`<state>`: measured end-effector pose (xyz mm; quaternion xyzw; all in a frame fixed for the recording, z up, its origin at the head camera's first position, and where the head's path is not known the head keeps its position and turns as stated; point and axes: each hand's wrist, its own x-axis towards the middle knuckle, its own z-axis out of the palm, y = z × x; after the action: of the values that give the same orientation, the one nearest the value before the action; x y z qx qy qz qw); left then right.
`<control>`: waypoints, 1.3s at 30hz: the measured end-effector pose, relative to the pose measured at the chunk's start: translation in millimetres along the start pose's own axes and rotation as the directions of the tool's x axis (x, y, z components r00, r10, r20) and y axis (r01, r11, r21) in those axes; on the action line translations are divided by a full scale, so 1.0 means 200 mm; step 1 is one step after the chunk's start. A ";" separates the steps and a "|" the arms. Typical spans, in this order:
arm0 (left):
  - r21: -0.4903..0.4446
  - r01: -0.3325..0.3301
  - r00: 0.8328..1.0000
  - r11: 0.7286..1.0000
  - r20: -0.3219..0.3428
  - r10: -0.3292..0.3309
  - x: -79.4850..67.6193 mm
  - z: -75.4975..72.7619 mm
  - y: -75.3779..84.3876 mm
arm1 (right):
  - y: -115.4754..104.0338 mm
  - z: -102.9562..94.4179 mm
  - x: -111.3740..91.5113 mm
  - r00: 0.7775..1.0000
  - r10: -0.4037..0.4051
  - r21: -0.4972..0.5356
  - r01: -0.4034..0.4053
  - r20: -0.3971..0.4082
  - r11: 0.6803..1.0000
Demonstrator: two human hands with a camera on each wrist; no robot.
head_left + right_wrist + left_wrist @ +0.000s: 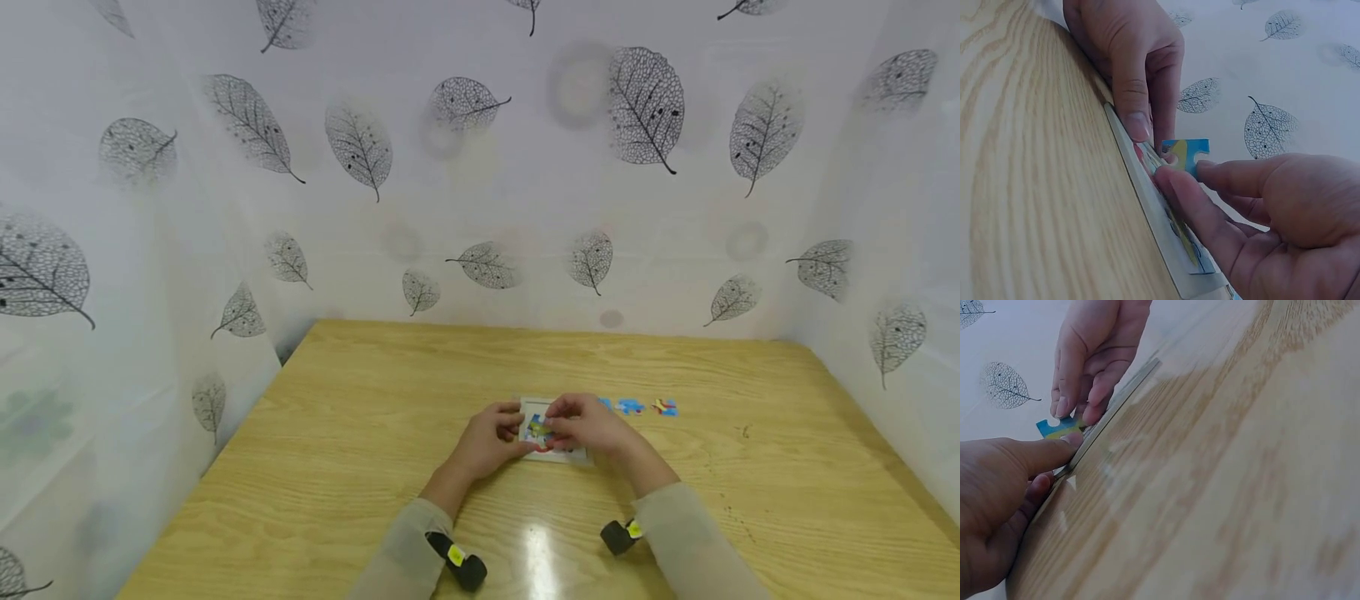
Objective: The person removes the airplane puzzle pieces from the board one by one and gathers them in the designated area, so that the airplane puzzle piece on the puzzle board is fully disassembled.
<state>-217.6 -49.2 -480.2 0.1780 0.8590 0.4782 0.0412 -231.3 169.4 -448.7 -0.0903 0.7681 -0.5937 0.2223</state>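
While the left hand (486,442) gripped the left side of a pale puzzle frame (557,456) on a wooden table (337,400), the right hand (588,423) pinched a blue-and-yellow piece (1192,150) between thumb and finger, tilted up over the frame. Whether the piece touched the picture was hard to tell. Loose pieces (630,407) lay to the frame's right.

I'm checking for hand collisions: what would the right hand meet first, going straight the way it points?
Probably the left hand, across the puzzle tray; depth is unclear, so the tray could come first.
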 end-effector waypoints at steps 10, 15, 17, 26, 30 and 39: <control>0.000 -0.012 1.000 1.000 -0.003 0.012 0.00 0.00 0.00 | 0.01 -0.07 0.00 1.000 -0.019 0.062 0.020 -0.015 0.998; -0.001 -0.006 1.000 1.000 0.000 0.006 0.00 0.00 0.00 | 0.04 -0.13 0.00 0.999 -0.050 0.076 0.048 0.014 0.996; 0.000 -0.007 1.000 1.000 -0.001 0.007 0.00 0.00 0.00 | 0.04 -0.15 -0.01 0.999 -0.048 0.071 0.048 0.010 0.996; 0.010 -0.010 1.000 1.000 0.002 0.010 0.00 0.00 -0.01 | 0.04 -0.25 -0.05 0.996 -0.056 0.004 0.057 -0.065 0.998; 0.018 -0.004 1.000 1.000 0.005 0.004 0.00 0.01 -0.01 | 0.04 -0.30 -0.07 0.995 -0.026 0.015 0.028 -0.094 0.999; 0.022 -0.004 1.000 1.000 0.003 0.004 0.00 0.01 -0.01 | 0.04 -0.38 -0.11 0.986 0.027 -0.027 -0.032 -0.166 0.999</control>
<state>-218.5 -49.1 -483.0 0.1811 0.8638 0.4684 0.0396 -244.7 247.0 -436.8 -0.0325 0.7940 -0.5842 0.1649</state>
